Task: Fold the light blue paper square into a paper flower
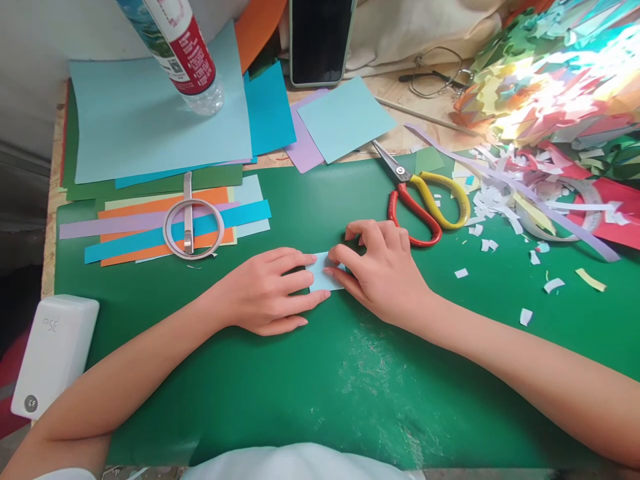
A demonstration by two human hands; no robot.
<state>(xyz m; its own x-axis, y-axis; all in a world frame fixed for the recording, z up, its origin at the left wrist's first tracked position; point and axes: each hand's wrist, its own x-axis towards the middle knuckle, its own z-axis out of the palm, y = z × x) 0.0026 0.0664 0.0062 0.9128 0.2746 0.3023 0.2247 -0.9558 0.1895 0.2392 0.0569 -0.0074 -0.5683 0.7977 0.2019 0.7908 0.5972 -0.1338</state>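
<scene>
A small light blue paper piece [321, 272] lies on the green table surface between my two hands. My left hand [273, 291] rests flat with its fingers stretched out, the fingertips pressing on the paper's left part. From the right, my right hand [385, 270] bends over the paper, thumb and index finger closed at it and the other fingers curled. The paper's right end is hidden under this hand. Just beyond my right hand lie scissors [400, 175] with one red and one yellow handle, their tips pointing away to the left.
A tape roll [194, 255] and a metal clip-like strip [188, 213] lie on coloured paper strips [125, 230]. A bottle [190, 60] stands on paper sheets [160, 147]. A power bank [55, 353], phone [320, 40], eyeglasses [435, 73], paper scraps [495, 200] and folded paper [540, 87] surround the workspace.
</scene>
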